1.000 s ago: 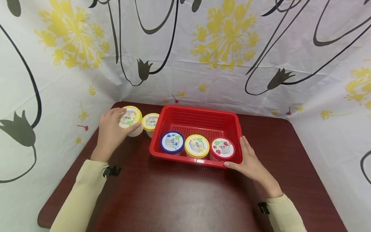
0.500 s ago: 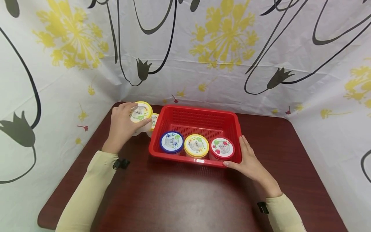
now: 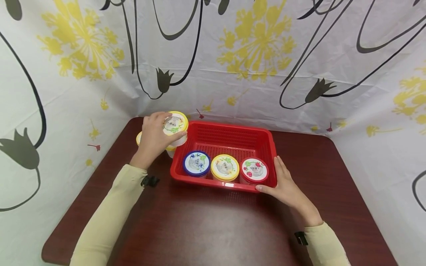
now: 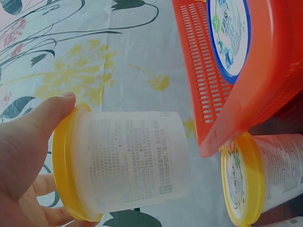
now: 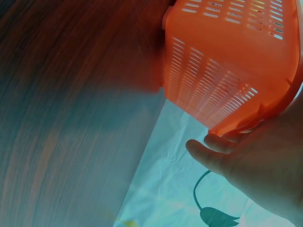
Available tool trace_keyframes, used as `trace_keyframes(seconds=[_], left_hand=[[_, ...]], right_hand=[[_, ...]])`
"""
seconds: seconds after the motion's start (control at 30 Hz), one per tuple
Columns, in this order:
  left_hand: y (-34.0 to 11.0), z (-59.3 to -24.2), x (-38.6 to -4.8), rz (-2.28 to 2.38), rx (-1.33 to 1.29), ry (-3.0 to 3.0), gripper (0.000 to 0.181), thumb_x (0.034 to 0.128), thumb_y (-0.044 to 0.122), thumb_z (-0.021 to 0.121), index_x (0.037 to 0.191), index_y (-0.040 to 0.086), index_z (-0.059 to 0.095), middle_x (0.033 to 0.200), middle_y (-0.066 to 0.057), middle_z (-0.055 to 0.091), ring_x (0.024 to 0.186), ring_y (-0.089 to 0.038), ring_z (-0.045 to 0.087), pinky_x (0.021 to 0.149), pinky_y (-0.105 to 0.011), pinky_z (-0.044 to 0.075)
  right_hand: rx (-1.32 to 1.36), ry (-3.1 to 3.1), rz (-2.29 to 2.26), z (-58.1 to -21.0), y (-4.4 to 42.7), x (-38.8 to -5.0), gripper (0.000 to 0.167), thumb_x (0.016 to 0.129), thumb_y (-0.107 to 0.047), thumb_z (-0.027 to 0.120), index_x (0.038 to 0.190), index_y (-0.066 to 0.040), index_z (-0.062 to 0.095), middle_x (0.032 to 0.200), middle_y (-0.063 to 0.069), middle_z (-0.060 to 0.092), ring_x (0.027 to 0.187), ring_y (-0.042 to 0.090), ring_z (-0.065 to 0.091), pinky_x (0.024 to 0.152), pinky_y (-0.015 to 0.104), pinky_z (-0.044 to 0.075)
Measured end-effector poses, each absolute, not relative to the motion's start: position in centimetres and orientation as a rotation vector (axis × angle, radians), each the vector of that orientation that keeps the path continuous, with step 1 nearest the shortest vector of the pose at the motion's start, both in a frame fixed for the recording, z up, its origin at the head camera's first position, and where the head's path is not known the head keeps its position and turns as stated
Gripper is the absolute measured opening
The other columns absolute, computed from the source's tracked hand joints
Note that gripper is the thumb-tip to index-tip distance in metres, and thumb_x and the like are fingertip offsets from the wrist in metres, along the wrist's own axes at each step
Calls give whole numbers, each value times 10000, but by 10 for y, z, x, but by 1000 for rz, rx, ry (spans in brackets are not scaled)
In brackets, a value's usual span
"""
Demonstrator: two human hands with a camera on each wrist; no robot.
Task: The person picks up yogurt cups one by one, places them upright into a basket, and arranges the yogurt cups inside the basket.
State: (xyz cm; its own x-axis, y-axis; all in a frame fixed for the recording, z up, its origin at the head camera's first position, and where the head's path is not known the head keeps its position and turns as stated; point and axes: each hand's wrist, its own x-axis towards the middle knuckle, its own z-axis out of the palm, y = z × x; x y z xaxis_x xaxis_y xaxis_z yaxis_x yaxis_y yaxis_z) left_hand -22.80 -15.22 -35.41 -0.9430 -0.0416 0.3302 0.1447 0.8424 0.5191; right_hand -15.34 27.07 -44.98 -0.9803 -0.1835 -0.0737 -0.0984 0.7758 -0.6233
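In the head view my left hand (image 3: 154, 135) grips a clear plastic tub with a yellow lid (image 3: 175, 123) by its lid, raised at the left rim of a red basket (image 3: 199, 181). The left wrist view shows that tub (image 4: 132, 158) on its side in the picture, thumb and fingers round the lid. Blue-lidded (image 3: 196, 163), yellow-lidded (image 3: 225, 167) and red-lidded (image 3: 254, 170) tubs stand in a row along the basket's front. My right hand (image 3: 287, 188) rests on the basket's front right corner, thumb on the front rim, straight fingers along the side.
Another yellow-lidded tub (image 3: 171, 150) stands against the basket's left side, partly covered by the held one. Behind my left hand a further yellow lid (image 3: 138, 138) peeks out. The dark red table (image 3: 206, 229) meets a flower-patterned cloth (image 3: 199, 88) at the back and sides.
My left hand has lifted the yellow-lidded tub and carried it right, over the neighbouring tub to the basket's left rim. My right hand stays at the basket corner.
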Motion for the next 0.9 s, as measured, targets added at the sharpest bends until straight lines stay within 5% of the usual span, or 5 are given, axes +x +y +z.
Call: trace_keyframes(seconds=[0.9], left_hand=[[-111,-365,-254,-874,-253,-2746,785,751,535,798,1401,198,514,1511,-79,431,1323,-270,360,979,-447,527]], right_hand=[[-221,2829,-1002,-450,270,-153,1300,729,-588,785,1594,-157,-84,1661,168,3,1452,458,160,921,629,528]])
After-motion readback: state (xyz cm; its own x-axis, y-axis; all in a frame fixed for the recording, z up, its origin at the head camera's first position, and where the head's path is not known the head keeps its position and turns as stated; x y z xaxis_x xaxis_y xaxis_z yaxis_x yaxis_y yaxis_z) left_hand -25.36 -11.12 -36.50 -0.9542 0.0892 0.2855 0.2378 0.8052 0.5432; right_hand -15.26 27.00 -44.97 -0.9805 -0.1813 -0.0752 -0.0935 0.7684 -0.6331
